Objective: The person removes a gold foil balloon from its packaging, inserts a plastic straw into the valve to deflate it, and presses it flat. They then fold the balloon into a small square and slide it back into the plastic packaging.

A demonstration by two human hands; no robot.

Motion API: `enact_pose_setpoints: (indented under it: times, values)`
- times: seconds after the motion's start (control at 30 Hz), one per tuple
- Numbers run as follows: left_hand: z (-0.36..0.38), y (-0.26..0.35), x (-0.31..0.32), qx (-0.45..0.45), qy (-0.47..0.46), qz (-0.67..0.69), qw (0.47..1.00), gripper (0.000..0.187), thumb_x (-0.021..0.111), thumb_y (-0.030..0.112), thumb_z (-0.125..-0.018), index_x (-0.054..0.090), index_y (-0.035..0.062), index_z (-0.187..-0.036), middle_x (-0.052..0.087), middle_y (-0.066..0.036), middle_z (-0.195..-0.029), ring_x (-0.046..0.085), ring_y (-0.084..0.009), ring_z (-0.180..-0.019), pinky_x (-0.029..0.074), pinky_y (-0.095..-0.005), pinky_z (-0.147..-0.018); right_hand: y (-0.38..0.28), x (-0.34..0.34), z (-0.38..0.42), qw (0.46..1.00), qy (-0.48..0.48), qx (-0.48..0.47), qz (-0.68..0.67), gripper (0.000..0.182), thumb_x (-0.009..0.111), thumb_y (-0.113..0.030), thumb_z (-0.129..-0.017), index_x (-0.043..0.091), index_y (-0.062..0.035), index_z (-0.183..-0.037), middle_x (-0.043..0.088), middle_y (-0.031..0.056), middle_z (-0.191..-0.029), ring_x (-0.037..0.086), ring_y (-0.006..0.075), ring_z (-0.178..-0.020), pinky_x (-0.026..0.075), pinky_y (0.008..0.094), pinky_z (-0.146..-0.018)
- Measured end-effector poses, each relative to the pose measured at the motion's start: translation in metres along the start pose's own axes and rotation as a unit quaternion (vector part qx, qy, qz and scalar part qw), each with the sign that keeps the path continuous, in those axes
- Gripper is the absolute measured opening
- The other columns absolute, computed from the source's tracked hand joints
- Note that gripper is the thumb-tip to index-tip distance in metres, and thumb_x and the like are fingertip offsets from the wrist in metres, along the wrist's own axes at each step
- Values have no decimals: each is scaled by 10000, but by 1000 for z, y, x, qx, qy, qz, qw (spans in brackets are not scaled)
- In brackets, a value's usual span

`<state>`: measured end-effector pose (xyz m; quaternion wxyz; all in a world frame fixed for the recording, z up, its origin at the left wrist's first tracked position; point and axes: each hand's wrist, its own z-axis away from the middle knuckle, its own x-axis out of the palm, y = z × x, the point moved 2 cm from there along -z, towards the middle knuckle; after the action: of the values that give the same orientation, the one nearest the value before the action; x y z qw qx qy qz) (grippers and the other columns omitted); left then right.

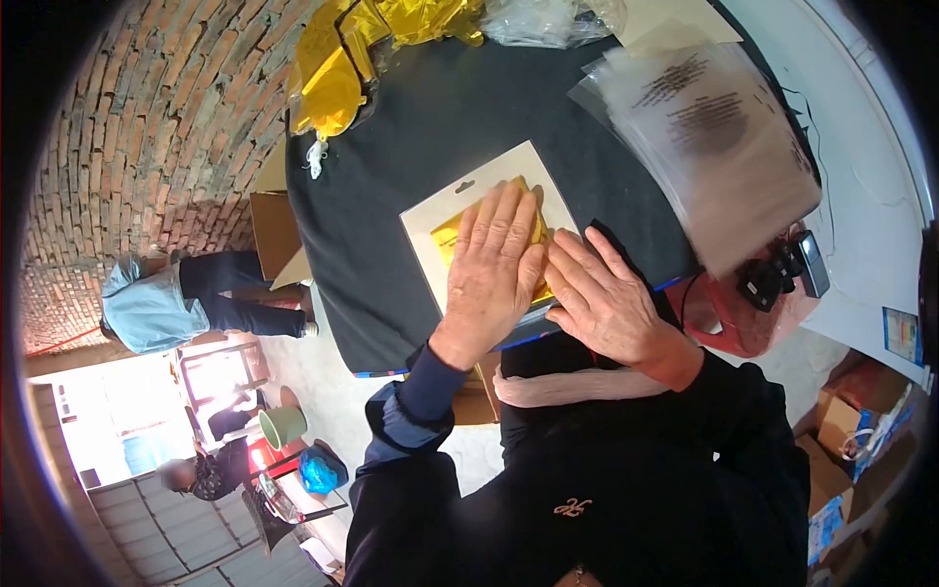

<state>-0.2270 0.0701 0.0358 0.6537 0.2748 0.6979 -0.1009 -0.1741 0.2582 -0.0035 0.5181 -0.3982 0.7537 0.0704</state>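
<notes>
A cream-coloured backing card (427, 221) with a hang hole near its top edge lies tilted on the black-covered table. On it rests a piece of shiny gold foil (446, 238), partly hidden by my hands. My left hand (494, 259) lies flat over the foil, its fingers stretched out and close together. Beside it, my right hand (602, 298) is spread, with its fingertips at the foil's right side and the card's lower right edge. Neither hand grips anything. What lies under the palms cannot be seen.
Gold foil pieces (331, 93) lie at the table's back left, beside clear plastic wrapping (548, 22). A stack of printed clear bags (704, 147) covers the right side. A red stool (724, 318) holds black devices. Two other people are at the left, away from the table.
</notes>
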Motion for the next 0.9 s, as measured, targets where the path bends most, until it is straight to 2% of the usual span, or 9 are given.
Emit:
enact_pose_setpoints:
  times: [0.1,0.2,0.4,0.5,0.63,0.73,0.87,0.9]
  values:
    - [1,-5,18,-5,16,18,1000,593,433,365,-1170,415,104,-1702,358,-157,-1780,266,-331,-1677,160,-510,-1373,0,0,0,1000,3,0,-9,728,852,-361,-857,651,59,-1417,622,191,-1514,483,336,-1540,268,558,-1349]
    - [1,-5,21,10,50,1,999,567,530,259,-1121,482,67,-1653,443,-174,-1724,358,-358,-1630,236,-530,-1343,1,-1,0,1000,-1,-4,-19,754,862,-350,-848,641,66,-1437,618,187,-1525,477,335,-1546,268,563,-1348]
    - [-1,-4,19,5,49,4,999,578,538,267,-1105,494,58,-1642,462,-177,-1708,367,-353,-1622,242,-534,-1336,1,-6,2,1000,-14,-5,-14,819,879,-372,-815,635,49,-1473,608,169,-1556,474,323,-1555,262,580,-1346]
    - [1,-7,19,0,35,15,999,602,463,316,-1133,431,101,-1694,393,-160,-1761,300,-338,-1662,186,-523,-1358,0,-7,2,1000,-19,-4,-2,849,883,-393,-793,636,39,-1481,598,159,-1579,464,313,-1567,258,585,-1347]
    - [2,-5,19,-1,45,24,999,598,469,309,-1133,434,97,-1691,395,-164,-1759,307,-343,-1657,196,-525,-1353,1,-3,4,999,-36,-17,27,861,882,-416,-795,633,26,-1491,573,170,-1610,439,322,-1587,244,610,-1345]
    - [3,-6,18,22,73,26,997,631,540,306,-1102,435,74,-1680,419,-167,-1737,338,-362,-1634,232,-538,-1338,3,-1,5,998,-28,-33,41,872,883,-415,-803,617,25,-1507,565,174,-1616,427,325,-1594,235,614,-1347]
    - [6,-12,11,7,137,151,979,623,527,262,-1125,388,78,-1704,349,-208,-1770,277,-373,-1663,191,-528,-1356,3,1,6,997,-32,-34,54,869,876,-404,-814,596,27,-1514,546,180,-1629,426,325,-1593,245,611,-1338]
    - [7,-14,7,1,172,197,965,619,556,169,-1107,395,51,-1693,363,-234,-1755,294,-397,-1654,209,-497,-1353,2,-1,5,997,-38,-32,53,844,879,-378,-817,599,27,-1502,540,187,-1631,427,326,-1590,252,610,-1332]
